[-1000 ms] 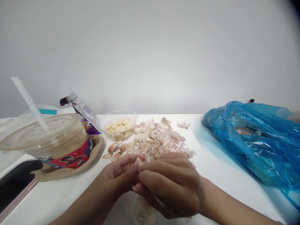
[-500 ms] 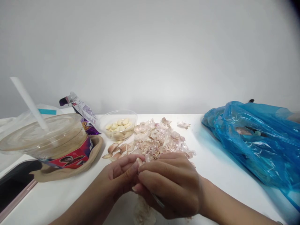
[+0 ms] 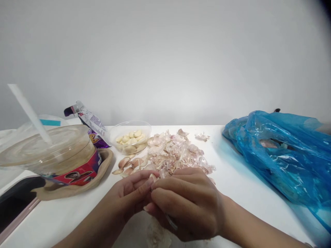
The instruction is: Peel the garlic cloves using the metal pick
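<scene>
My left hand (image 3: 134,193) pinches a small garlic clove (image 3: 152,177) between thumb and fingers, with its pale tip showing. My right hand (image 3: 187,203) is closed and bent over the same clove, its fingertips against it and hiding most of it. A thin shiny strip (image 3: 171,222) shows under the right fingers; I cannot tell what it is. Below the hands lies a whitish garlic bulb (image 3: 158,236), partly covered. Just beyond them are several unpeeled cloves (image 3: 128,164) and a heap of garlic skins (image 3: 178,151). Peeled cloves (image 3: 131,139) sit in a clear plastic bowl (image 3: 112,132).
At left, a large lidded drink cup (image 3: 72,148) with a straw stands in a cardboard holder (image 3: 104,172), beside a phone (image 3: 15,196). A purple snack wrapper (image 3: 94,127) lies behind it. A blue plastic bag (image 3: 281,155) takes up the right side.
Both hands keep nearly the same pose around the clove. The whole view has shifted very slightly; nothing on the table has been moved.
</scene>
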### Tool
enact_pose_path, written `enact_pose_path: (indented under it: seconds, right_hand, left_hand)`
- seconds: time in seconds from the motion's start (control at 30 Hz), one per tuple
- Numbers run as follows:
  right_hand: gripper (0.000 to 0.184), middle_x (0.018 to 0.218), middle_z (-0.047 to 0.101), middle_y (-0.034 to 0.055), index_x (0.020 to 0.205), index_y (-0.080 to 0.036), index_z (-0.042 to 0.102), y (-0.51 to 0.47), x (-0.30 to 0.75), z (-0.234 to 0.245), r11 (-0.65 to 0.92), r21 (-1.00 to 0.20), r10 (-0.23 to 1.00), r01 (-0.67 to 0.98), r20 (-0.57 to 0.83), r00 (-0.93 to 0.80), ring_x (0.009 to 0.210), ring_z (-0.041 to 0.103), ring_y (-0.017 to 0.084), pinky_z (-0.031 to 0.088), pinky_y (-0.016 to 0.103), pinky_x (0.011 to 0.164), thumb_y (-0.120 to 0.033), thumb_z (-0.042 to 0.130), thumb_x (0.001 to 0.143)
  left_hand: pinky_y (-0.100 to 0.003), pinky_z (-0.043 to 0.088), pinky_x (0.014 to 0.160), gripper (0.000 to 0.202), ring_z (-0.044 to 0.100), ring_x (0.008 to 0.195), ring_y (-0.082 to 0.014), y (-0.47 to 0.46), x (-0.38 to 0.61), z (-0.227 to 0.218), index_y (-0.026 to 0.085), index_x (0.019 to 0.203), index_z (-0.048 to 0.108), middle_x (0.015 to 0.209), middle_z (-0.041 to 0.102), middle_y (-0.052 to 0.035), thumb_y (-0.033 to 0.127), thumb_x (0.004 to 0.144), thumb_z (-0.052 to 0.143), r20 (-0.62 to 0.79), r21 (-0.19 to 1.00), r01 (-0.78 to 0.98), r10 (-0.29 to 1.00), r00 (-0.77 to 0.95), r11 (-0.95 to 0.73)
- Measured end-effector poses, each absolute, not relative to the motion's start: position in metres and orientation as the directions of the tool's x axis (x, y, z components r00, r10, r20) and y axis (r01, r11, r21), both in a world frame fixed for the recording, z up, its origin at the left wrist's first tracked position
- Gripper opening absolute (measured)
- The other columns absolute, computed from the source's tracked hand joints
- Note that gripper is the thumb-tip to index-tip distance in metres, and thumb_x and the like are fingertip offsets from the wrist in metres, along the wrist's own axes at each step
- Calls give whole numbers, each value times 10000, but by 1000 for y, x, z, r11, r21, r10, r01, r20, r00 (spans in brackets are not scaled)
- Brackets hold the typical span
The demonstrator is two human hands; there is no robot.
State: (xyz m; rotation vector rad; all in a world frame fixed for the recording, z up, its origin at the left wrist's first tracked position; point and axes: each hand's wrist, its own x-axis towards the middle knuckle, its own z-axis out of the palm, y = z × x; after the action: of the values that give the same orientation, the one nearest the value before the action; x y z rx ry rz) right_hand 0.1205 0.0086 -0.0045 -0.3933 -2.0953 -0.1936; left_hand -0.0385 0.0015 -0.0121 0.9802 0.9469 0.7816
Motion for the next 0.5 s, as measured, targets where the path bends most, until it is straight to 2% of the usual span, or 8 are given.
enact_pose_path:
  seconds: [0.3, 0.47, 0.5]
  right_hand:
    - [264, 564, 531, -21, 632, -146, 510, 9, 119, -5, 937, -3, 191, 349, 843, -503, 481, 465, 88, 329, 232, 411, -176, 408, 874]
    - [202, 602, 527, -25, 701, -150, 513, 10, 119, -6, 945, -22, 189, 326, 850, -491, 509, 490, 85, 372, 223, 444, -171, 408, 873]
    - [202, 604, 531, -23, 698, -148, 513, 10, 120, -6, 946, -20, 185, 324, 852, -489, 510, 490, 86, 372, 224, 444, -168, 411, 871]
  left_hand:
    - [-233, 446, 643, 145, 566, 700, -160, 9, -46, -26, 279, 856, 654, 673, 626, 57, 270, 720, 604, -261, 936, -119, 879, 398, 332]
    - [-253, 455, 657, 188, 572, 763, -191, 7, -47, -26, 274, 875, 655, 697, 642, 44, 308, 693, 626, -266, 940, -95, 876, 401, 329]
    - [-257, 452, 688, 184, 566, 805, -194, 7, -46, -25, 266, 886, 653, 753, 650, 34, 302, 712, 608, -279, 937, -91, 878, 389, 338]
